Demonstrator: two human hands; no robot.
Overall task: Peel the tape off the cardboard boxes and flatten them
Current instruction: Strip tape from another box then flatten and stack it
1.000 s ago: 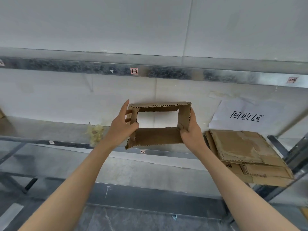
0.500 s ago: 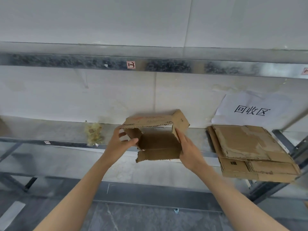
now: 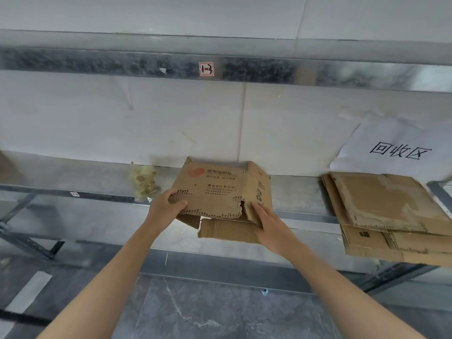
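I hold a small brown cardboard box over the front edge of the metal shelf. It is open at both ends and partly collapsed, its printed panel with a red logo facing up. My left hand grips the torn near-left edge of that panel, thumb on top. My right hand clasps the box's right side and lower flap. A stack of flattened cardboard lies on the shelf to the right.
A clump of crumpled yellowish tape sits on the shelf left of the box. A white paper sign with handwritten characters hangs on the wall above the stack. An upper shelf beam runs overhead. Grey floor lies below.
The box has come down from in front of the wall to the shelf edge and tipped forward, so its printed panel now faces up. It has gone from an open rectangle to partly collapsed.
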